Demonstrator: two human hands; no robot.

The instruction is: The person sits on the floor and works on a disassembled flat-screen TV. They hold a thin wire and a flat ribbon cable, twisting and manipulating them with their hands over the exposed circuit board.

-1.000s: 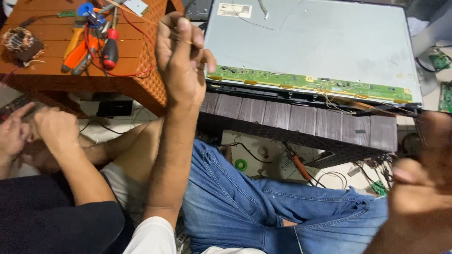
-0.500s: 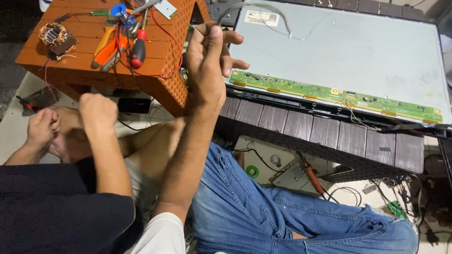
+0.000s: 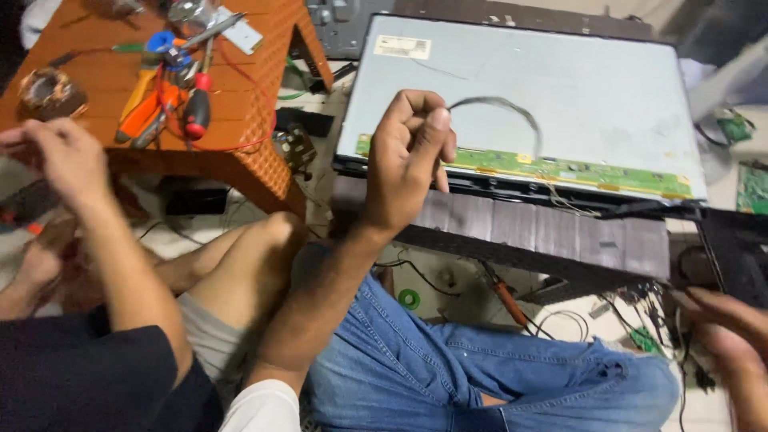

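My left hand [image 3: 404,164] is raised over the near edge of a large grey display panel [image 3: 576,88]. Its thumb and fingers pinch one end of a thin grey wire [image 3: 500,102], which arcs over the panel. A green circuit strip [image 3: 560,168] runs along the panel's near edge, just right of that hand. My right hand [image 3: 720,332] is low at the right edge, with its fingers lying among loose wires [image 3: 652,308] beside a black frame [image 3: 740,248]. Whether it grips anything is unclear.
An orange slatted stool [image 3: 240,120] at the upper left carries screwdrivers and pliers [image 3: 164,100] and a wire coil [image 3: 48,90]. Another person in a black shirt sits at the left, hands [image 3: 56,156] raised. My jeans-clad leg [image 3: 480,376] crosses below. Green boards [image 3: 752,184] lie far right.
My left hand has moved right, from the stool's corner to above the panel, and now pinches the grey wire. My right hand is back in view at the lower right.
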